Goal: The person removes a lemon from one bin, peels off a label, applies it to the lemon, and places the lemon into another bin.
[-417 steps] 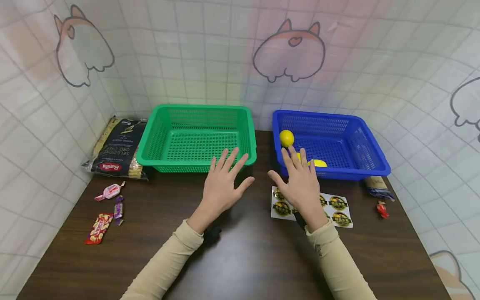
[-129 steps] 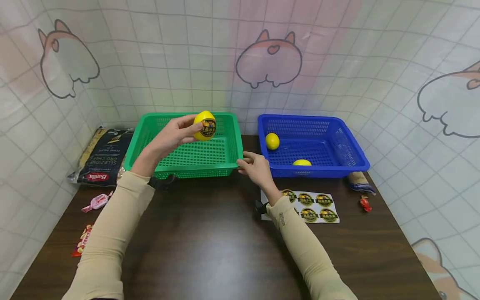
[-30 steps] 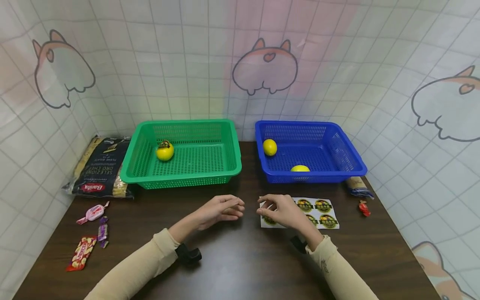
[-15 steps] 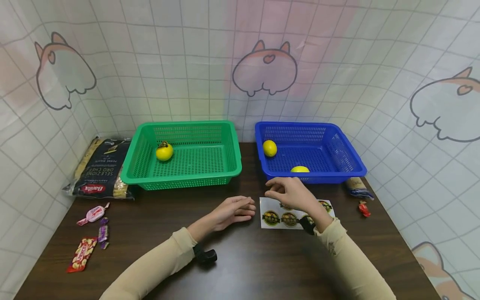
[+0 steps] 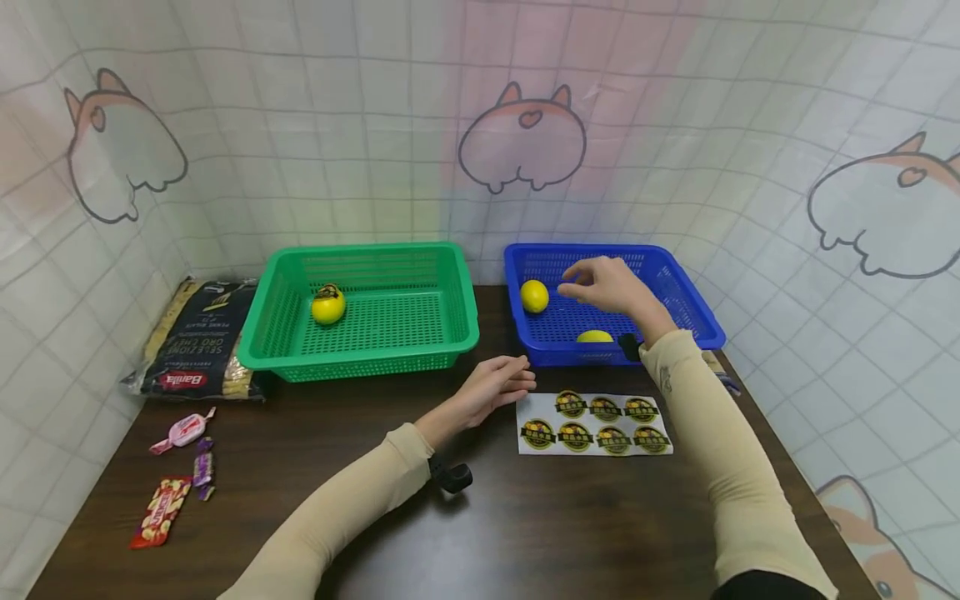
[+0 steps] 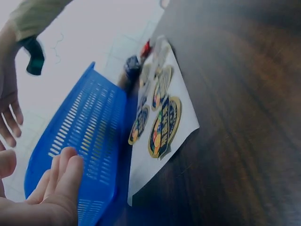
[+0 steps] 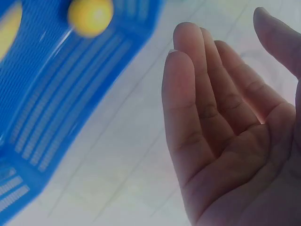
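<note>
While the right hand (image 5: pixel 611 287) is held empty, fingers apart, over the blue plastic mesh basket (image 5: pixel 693 312) near the far yellow lemon (image 5: pixel 534 296), the left hand (image 5: pixel 495 390), fingers relaxed and empty, is rested just left of the white sticker sheet (image 5: pixel 592 414).

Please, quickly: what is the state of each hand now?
Left hand: open, resting on the table beside the sticker sheet, holding nothing.
Right hand: open, empty, above the blue basket.
</note>
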A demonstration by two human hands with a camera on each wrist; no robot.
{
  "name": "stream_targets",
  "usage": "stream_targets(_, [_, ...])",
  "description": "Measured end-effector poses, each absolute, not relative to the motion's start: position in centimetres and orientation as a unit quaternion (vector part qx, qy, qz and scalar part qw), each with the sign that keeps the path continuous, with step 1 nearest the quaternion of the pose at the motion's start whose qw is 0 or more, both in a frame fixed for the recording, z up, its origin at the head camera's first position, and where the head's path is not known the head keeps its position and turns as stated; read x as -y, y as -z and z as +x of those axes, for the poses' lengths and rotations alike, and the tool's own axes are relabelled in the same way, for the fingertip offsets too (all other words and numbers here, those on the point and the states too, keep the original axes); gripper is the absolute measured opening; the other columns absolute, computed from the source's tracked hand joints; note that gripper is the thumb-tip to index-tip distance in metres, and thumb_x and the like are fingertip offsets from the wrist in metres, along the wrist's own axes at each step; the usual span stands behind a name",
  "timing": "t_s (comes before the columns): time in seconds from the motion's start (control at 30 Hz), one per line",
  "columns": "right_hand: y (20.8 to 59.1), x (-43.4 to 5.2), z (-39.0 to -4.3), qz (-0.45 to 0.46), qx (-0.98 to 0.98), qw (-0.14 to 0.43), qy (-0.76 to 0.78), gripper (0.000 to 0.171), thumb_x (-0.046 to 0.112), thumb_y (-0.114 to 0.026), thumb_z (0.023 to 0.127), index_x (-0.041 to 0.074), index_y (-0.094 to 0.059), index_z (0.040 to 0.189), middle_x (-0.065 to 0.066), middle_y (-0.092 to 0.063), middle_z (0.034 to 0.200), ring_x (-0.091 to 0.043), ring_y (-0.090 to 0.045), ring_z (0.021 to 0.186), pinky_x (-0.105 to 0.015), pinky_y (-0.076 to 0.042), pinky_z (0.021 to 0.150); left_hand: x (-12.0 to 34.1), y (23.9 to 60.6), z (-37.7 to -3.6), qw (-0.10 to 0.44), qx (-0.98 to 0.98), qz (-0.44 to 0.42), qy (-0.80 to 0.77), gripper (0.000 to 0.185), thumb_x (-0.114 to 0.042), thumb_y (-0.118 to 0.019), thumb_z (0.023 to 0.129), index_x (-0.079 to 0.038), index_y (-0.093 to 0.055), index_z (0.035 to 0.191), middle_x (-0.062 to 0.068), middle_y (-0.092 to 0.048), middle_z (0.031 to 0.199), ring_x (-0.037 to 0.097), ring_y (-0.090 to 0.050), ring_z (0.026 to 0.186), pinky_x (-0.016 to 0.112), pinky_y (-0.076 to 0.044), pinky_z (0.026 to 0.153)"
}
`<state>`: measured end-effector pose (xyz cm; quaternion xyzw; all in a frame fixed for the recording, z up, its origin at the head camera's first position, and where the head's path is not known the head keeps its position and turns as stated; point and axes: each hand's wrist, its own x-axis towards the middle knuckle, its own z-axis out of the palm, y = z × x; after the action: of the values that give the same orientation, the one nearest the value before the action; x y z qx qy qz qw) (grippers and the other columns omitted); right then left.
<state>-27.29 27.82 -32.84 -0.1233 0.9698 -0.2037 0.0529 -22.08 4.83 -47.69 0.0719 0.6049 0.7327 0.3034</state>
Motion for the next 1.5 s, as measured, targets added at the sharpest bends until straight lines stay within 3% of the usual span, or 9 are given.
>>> stream_targets(0.07, [32.6, -28.6, -28.8, -0.092, -0.972, 0.059, 0.209, 0.048, 0.041, -0.058, 0.100, 0.008, -0.060, 0.134, -0.021, -0.070, 0.120, -0.029, -0.070, 0.099, -0.053, -0.052, 0.099, -5.6, 47.5, -22.4, 0.294, -0.607, 0.075, -0.734, 0.057, -0.038, -0.053, 0.103, 0.003, -0.047, 0.142, 0.028, -0.055, 0.139, 0.009, -0.068, 0.099, 0.031, -0.056, 0.101])
stream_targets(0.1, [32.5, -29.0, -29.4, -0.078, -0.972, 0.065, 0.212, 0.050, 0.042, -0.057, 0.100, 0.008, -0.059, 0.136, -0.021, -0.070, 0.119, -0.028, -0.070, 0.096, -0.051, -0.056, 0.092, -5.9, 47.3, -22.5, 0.289, -0.607, 0.075, -0.736, 0.056, -0.038, -0.052, 0.103, 0.003, -0.046, 0.141, 0.028, -0.055, 0.139, 0.009, -0.068, 0.099, 0.030, -0.057, 0.099])
stream_targets(0.33, [33.0, -30.2, -32.8, -0.013, -0.963, 0.095, 0.252, 0.052, 0.043, -0.054, 0.101, 0.006, -0.057, 0.137, -0.016, -0.068, 0.107, -0.030, -0.066, 0.103, -0.047, -0.056, 0.096, -7.0, 46.8, -23.7, 0.256, -0.592, 0.048, -0.763, 0.051, -0.035, -0.050, 0.105, 0.007, -0.047, 0.135, 0.029, -0.060, 0.134, 0.010, -0.071, 0.094, 0.032, -0.058, 0.096])
stream_targets(0.5, [34.6, -30.8, -34.4, 0.024, -0.956, 0.121, 0.267, 0.055, 0.041, -0.054, 0.101, 0.002, -0.053, 0.140, -0.021, -0.064, 0.125, -0.036, -0.062, 0.118, -0.052, -0.051, 0.105, -7.4, 46.8, -24.2, 0.248, -0.580, 0.039, -0.775, 0.033, -0.031, -0.049, 0.106, 0.001, -0.055, 0.114, 0.031, -0.060, 0.132, 0.010, -0.071, 0.089, 0.036, -0.057, 0.098])
stream_targets(0.67, [37.3, -31.6, -35.6, 0.037, -0.955, 0.184, 0.231, 0.060, 0.044, -0.055, 0.100, 0.002, -0.051, 0.143, -0.024, -0.052, 0.146, -0.041, -0.049, 0.135, -0.057, -0.042, 0.114, -7.7, 46.9, -24.4, 0.259, -0.564, 0.031, -0.783, 0.023, -0.028, -0.049, 0.106, -0.010, -0.052, 0.092, 0.030, -0.060, 0.133, 0.012, -0.072, 0.091, 0.037, -0.057, 0.099])
stream_targets(0.87, [39.0, -31.9, -35.5, 0.050, -0.937, 0.282, 0.201, 0.058, 0.041, -0.061, 0.098, 0.008, -0.051, 0.144, -0.021, -0.037, 0.158, -0.044, -0.036, 0.145, -0.060, -0.036, 0.117, -7.8, 46.8, -24.6, 0.280, -0.536, 0.007, -0.796, 0.018, -0.026, -0.051, 0.105, -0.012, -0.053, 0.093, 0.029, -0.057, 0.138, 0.012, -0.072, 0.093, 0.029, -0.060, 0.092])
stream_targets(1.13, [38.9, -31.5, -34.5, 0.045, -0.916, 0.370, 0.150, 0.072, 0.046, -0.068, 0.092, 0.012, -0.043, 0.150, -0.022, -0.041, 0.156, -0.043, -0.042, 0.142, -0.059, -0.040, 0.115, -7.8, 46.9, -24.5, 0.275, -0.527, -0.011, -0.804, 0.016, -0.023, -0.052, 0.104, -0.012, -0.052, 0.093, 0.024, -0.067, 0.124, 0.012, -0.072, 0.088, 0.028, -0.061, 0.090])
stream_targets(1.3, [38.8, -31.6, -34.2, 0.060, -0.908, 0.391, 0.141, 0.071, 0.041, -0.073, 0.089, 0.012, -0.046, 0.148, -0.023, -0.046, 0.152, -0.041, -0.044, 0.141, -0.058, -0.040, 0.115, -7.9, 46.8, -24.5, 0.275, -0.520, -0.009, -0.808, 0.015, -0.022, -0.053, 0.104, -0.012, -0.052, 0.092, 0.007, -0.072, 0.097, 0.012, -0.072, 0.086, 0.028, -0.061, 0.089])
stream_targets(1.5, [38.8, -31.2, -34.2, 0.058, -0.916, 0.383, 0.106, 0.069, 0.043, -0.077, 0.085, 0.017, -0.054, 0.144, -0.019, -0.047, 0.153, -0.040, -0.043, 0.142, -0.057, -0.042, 0.114, -7.8, 46.8, -24.4, 0.268, -0.522, -0.010, -0.810, 0.015, -0.022, -0.053, 0.104, -0.012, -0.052, 0.093, 0.009, -0.071, 0.100, 0.011, -0.072, 0.085, 0.028, -0.061, 0.088])
